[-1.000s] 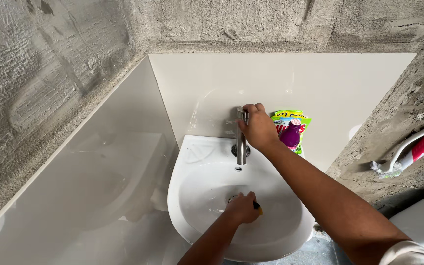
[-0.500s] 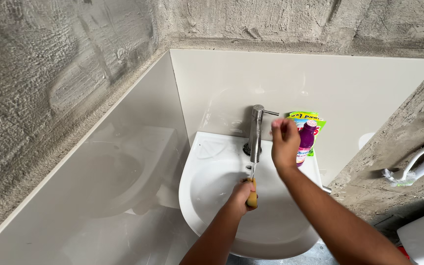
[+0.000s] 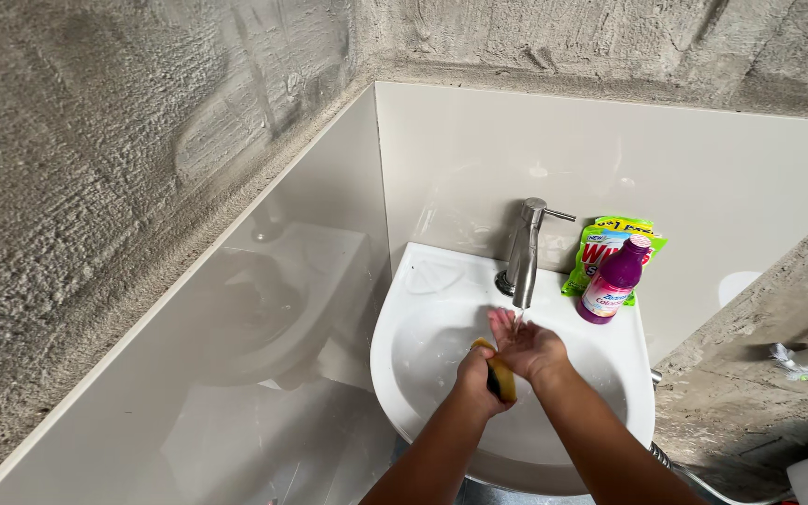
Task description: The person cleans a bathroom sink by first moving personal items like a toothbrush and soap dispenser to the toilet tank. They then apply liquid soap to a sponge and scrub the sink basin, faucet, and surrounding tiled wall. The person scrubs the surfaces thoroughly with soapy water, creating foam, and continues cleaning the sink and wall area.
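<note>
Both hands are meeting over the bowl of the white ceramic wall-hung basin [image 3: 423,323], directly under the spout of the brushed steel tap [image 3: 524,251], from which a thin stream of water is falling. The left hand [image 3: 475,372] is curling its fingers around a yellow sponge with a dark scouring side [image 3: 500,379], gripping it upright. The right hand [image 3: 527,344] is lying against the sponge with its palm turned up and its fingers held loosely together, catching the water. On the basin's back ledge, a purple plastic bottle with a pink cap [image 3: 613,283] is standing just in front of a green and yellow pouch [image 3: 605,245] leaning against the glossy beige wall panel [image 3: 703,178].
</note>
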